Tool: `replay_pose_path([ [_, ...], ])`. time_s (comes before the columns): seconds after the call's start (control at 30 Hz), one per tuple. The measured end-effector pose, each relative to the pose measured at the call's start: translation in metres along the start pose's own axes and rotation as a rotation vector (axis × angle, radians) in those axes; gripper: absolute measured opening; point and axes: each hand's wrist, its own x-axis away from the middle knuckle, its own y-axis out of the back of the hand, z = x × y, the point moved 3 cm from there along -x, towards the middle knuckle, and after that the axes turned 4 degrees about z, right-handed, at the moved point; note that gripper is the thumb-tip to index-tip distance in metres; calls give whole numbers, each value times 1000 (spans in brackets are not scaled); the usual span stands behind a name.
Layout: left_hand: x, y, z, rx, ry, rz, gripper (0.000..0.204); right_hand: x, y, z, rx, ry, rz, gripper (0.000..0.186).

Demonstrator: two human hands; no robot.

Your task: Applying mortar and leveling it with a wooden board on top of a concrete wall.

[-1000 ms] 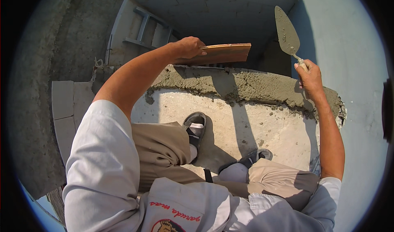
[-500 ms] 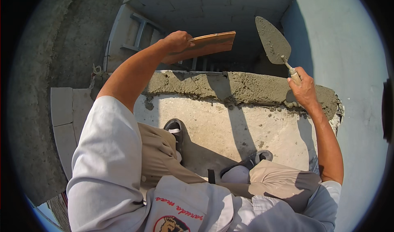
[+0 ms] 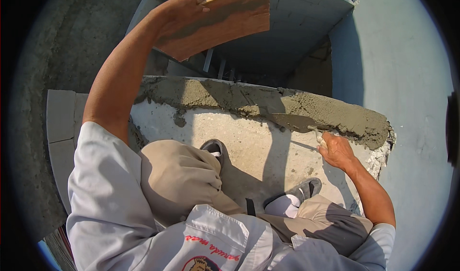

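Left hand (image 3: pixel 186 6) is gripping a wooden board (image 3: pixel 235 19) up beyond the mortar strip (image 3: pixel 335 109), right hand (image 3: pixel 337 152)'s wrapped round a trowel (image 3: pixel 297 123), blade right along the strip's near edge.

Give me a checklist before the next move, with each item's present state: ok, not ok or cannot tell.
1. Left grip closed on the flat reddish-brown wooden board: ok.
2. Right grip closed on the pale-handled, grey, leaf-shaped trowel: ok.
3. Long grey mortar strip evenly smooth: not ok, rough and lumpy in places.
4. Pale flat slab free of spatter: not ok, grey lumps lie on it.
5. Trowel's underside touching mortar: cannot tell.
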Motion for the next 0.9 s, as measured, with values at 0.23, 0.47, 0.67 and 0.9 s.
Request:
replay_pose_path([
  [0.23,190,69,106,483,218,3,31,-1,-6,-1,-229,-145,494,33],
  [0.47,323,-2,108,263,439,350,24,-12,-33,-26,37,-56,660,35],
  [0.67,458,-92,142,1043,772,49,31,-25,-41,-42,79,12,668,34],
  [0.9,571,-97,127,1343,1134,-467,34,-8,-63,-78,156,-68,831,35],
])
